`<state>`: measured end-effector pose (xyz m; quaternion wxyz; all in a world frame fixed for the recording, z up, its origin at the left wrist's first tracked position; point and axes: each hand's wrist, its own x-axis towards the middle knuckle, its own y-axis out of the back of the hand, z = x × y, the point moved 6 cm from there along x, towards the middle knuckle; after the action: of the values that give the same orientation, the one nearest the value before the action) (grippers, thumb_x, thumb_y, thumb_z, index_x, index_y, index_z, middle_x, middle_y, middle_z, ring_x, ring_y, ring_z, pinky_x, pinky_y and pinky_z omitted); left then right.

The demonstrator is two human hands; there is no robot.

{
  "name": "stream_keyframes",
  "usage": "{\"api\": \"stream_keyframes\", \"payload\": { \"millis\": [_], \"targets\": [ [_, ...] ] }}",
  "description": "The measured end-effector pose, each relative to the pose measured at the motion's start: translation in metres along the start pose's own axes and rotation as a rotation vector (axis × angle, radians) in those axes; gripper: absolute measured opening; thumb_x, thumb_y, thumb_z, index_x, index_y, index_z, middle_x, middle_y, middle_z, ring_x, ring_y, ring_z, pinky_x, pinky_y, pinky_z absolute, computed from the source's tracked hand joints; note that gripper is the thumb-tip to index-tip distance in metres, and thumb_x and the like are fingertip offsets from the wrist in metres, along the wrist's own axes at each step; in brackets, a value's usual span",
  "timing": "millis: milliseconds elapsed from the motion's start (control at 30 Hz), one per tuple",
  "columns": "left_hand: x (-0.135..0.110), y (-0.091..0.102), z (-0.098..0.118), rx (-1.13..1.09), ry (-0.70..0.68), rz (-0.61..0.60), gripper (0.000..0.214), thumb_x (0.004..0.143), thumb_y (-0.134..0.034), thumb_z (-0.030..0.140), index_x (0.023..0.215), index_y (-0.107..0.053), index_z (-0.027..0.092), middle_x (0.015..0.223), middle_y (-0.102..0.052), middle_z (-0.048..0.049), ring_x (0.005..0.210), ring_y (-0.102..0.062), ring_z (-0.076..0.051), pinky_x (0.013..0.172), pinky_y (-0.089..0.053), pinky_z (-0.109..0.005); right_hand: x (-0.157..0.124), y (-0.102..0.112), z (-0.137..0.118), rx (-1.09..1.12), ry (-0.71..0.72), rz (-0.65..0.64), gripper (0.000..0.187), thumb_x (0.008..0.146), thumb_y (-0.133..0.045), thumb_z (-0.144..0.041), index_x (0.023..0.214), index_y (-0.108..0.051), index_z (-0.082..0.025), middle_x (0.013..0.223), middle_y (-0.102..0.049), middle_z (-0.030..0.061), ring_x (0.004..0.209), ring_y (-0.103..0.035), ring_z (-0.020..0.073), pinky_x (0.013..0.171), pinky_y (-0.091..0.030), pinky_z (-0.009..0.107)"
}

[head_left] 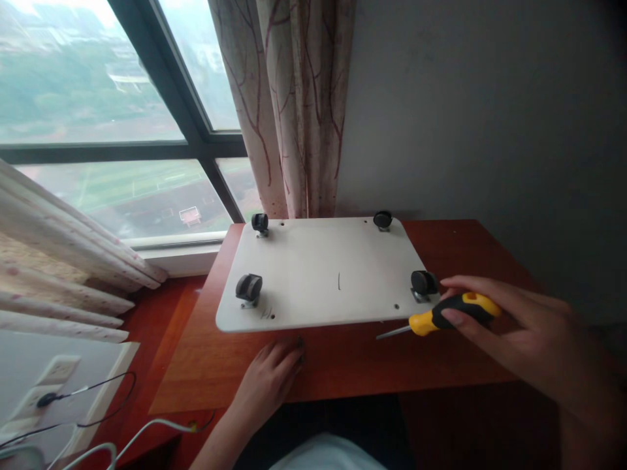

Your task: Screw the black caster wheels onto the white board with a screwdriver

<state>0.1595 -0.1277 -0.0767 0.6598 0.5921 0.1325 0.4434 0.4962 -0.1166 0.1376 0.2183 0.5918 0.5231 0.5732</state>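
Note:
In my right hand [519,326] is a screwdriver [453,313] with a yellow and black handle, its metal shaft pointing left over the table in front of the board. My left hand [274,372] rests at the table's front, fingers curled together; a small dark bit shows at the fingertips, too small to name. A white board [313,267] with rounded corners lies flat on the table. Black casters stand wheel-up at its corners: near left [249,288], far left [260,224], far right [383,220] and near right [424,283], the last close to my right fingertips.
The reddish-brown wooden table [196,365] extends around the board. Behind it hang a patterned curtain [304,111] and a grey wall [465,117]. A window [122,150] is at the left, above a wall socket [36,401] with a plugged-in cable. A white cable [157,423] runs beside the table.

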Motion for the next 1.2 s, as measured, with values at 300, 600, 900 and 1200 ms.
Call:
{"api": "stream_keyframes", "payload": {
  "millis": [300,600,900,1200],
  "targets": [
    [0.023,-0.016,0.013,-0.072,0.015,-0.005,0.024,0.099,-0.049,0.016,0.112,-0.068,0.019,0.116,-0.070,-0.0099,0.104,-0.069,-0.023,0.091,-0.061,-0.038,-0.004,-0.011,0.002,0.070,0.001,-0.019,0.025,0.093,-0.063,-0.040,0.115,-0.065,-0.028,0.106,-0.077,0.0034,0.092,-0.076,0.0242,0.078,-0.061,0.034],
    [0.040,-0.021,0.029,-0.061,0.031,-0.105,0.025,0.092,-0.056,0.011,0.110,-0.070,0.021,0.117,-0.067,-0.0109,0.101,-0.066,-0.026,0.086,-0.061,-0.041,-0.007,-0.016,0.003,0.119,0.011,-0.027,0.028,0.093,-0.064,-0.038,0.120,-0.063,-0.029,0.104,-0.077,0.0026,0.092,-0.076,0.0229,0.080,-0.061,0.032],
    [0.044,-0.023,0.035,-0.073,-0.015,-0.082,0.020,0.092,-0.056,0.008,0.100,-0.070,0.021,0.123,-0.064,-0.0110,0.106,-0.065,-0.026,0.087,-0.059,-0.038,-0.009,-0.022,0.004,0.154,-0.013,-0.058,0.032,0.094,-0.064,-0.036,0.125,-0.060,-0.030,0.105,-0.076,0.0022,0.096,-0.075,0.0225,0.083,-0.060,0.033],
    [0.057,0.005,0.049,-0.438,-0.025,0.226,0.012,0.095,-0.060,0.013,0.105,-0.064,0.019,0.101,-0.073,-0.0072,0.088,-0.067,-0.017,0.077,-0.056,-0.029,-0.011,-0.020,0.003,0.186,-0.017,-0.016,0.029,0.092,-0.066,-0.035,0.120,-0.062,-0.031,0.100,-0.077,0.0006,0.090,-0.075,0.0213,0.075,-0.060,0.029]
  ]
}}
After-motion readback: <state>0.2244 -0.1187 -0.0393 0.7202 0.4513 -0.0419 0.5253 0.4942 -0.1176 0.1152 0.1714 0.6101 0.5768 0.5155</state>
